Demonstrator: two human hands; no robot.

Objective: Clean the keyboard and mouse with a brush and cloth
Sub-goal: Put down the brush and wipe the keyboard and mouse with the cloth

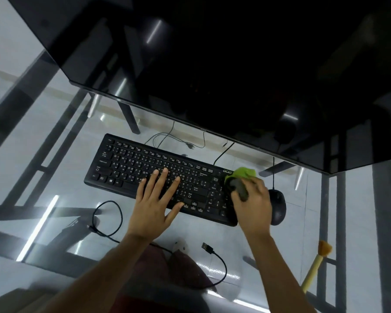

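Glass desk [54, 233]: keyboard [127, 168] long axis left-right, slightly skewed.

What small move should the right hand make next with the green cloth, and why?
Probably wipe leftward along the keyboard. The right hand holds the green cloth at the keyboard's right end, and the left hand lies flat on the keys, steadying it. The mouse waits beside.

Lying flat on the black keyboard [160, 177], left hand [156, 199], fingers [165, 175] spread. Gripping a green cloth [244, 173] at the keyboard's right end, right hand [253, 202]. Sitting just right of the keyboard, mouse [278, 206]; nearer, brush [314, 269] lying on the glass bench [54, 154].
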